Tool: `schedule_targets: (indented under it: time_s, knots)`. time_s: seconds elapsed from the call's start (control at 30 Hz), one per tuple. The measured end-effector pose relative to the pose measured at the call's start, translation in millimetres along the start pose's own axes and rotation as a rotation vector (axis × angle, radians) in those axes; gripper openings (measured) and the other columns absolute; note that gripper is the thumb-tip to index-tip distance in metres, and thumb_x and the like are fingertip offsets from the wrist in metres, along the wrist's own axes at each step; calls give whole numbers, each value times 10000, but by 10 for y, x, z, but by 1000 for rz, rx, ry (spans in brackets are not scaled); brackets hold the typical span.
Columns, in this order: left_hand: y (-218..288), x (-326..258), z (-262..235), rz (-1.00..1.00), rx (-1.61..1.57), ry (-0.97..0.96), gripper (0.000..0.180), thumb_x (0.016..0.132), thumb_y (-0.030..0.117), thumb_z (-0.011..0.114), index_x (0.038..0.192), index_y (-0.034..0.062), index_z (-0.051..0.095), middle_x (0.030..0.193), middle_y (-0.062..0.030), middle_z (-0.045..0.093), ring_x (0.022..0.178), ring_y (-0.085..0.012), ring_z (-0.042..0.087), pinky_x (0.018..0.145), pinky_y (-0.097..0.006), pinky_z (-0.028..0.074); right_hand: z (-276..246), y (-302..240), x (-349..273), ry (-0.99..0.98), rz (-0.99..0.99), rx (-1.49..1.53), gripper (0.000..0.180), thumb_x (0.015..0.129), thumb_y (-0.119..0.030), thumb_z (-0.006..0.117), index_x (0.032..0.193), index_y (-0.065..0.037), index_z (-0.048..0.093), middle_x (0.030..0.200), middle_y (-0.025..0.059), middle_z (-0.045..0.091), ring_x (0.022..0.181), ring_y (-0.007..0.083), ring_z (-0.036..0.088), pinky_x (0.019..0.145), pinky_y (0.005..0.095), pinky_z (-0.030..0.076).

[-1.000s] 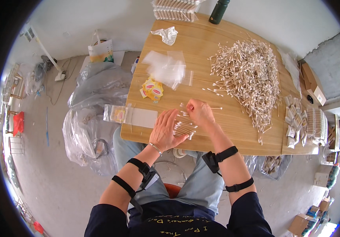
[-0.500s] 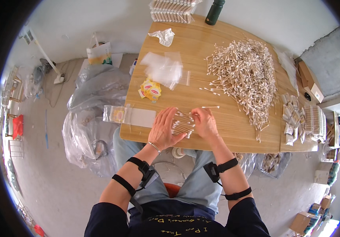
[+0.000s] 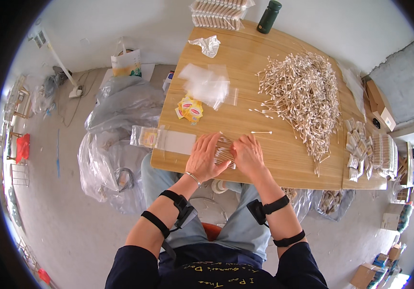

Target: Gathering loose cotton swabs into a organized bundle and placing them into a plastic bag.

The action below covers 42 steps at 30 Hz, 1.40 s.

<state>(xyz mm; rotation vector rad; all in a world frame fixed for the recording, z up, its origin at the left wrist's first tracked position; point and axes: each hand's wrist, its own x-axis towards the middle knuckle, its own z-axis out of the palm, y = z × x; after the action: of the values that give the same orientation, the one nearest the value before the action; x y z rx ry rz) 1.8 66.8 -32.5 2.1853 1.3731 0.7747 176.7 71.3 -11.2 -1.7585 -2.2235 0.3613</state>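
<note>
A row of cotton swabs [image 3: 224,153] lies on the wooden table between my two hands. My left hand [image 3: 205,157] bends around its left side, fingers at the far end and thumb at the near end. From the right, my right hand [image 3: 248,155] presses curled fingers against the swabs and covers part of them; its fingertips are partly hidden. Left of my left hand lies a flat white strip [image 3: 180,142], joined or overlapping with a clear bag of swabs [image 3: 145,137] at the table's left edge. One loose swab [image 3: 262,132] rests just beyond my right hand.
A large heap of swabs [image 3: 303,94] covers the table's right half. Clear bags [image 3: 207,86] and yellow labels [image 3: 189,109] lie at left, near crumpled paper [image 3: 209,46]. Packed swabs stand in a stack [image 3: 219,14] beside a green bottle [image 3: 269,17]; more packs [image 3: 384,151] sit far right.
My right hand has closed in on the swabs, now hiding more of their right side. My left hand keeps its place around them. The whole view has shifted slightly.
</note>
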Motion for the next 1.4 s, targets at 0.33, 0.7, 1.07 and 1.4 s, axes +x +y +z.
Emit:
schedule_targets:
  time_s: [0.33,0.7,1.07,1.4]
  knots:
    - [-14,-15,20,20,27,22,837,683,307,787,1358,28,379,1348,-175,463,1286,-359,403,1109,-459,311,-43,-61,93,-156,-33,-153,124,777,-118,583,839,-55,670,984,93,619,1061,270,547,867,387,462]
    - [-36,-54,55,-43,-41,84,959,687,264,779,1440,29,233,1414,-213,360,1293,-390,376,1083,-444,346,65,-58,-55,90,-133,-149,53,757,-89,578,779,-67,621,882,70,575,930,243,588,777,374,510]
    - [-69,-68,46,-37,-46,76,905,734,251,727,1444,8,222,1382,-245,376,1254,-414,404,1062,-444,367,-22,-46,74,-140,-28,-40,131,775,-45,560,861,-40,659,975,96,625,1002,285,587,850,397,505]
    - [-47,-55,59,-11,-41,51,853,740,233,715,1436,30,265,1402,-202,383,1269,-391,399,1070,-454,354,-269,131,-209,148,49,336,58,802,-64,606,840,-48,566,859,127,608,882,328,567,788,422,463]
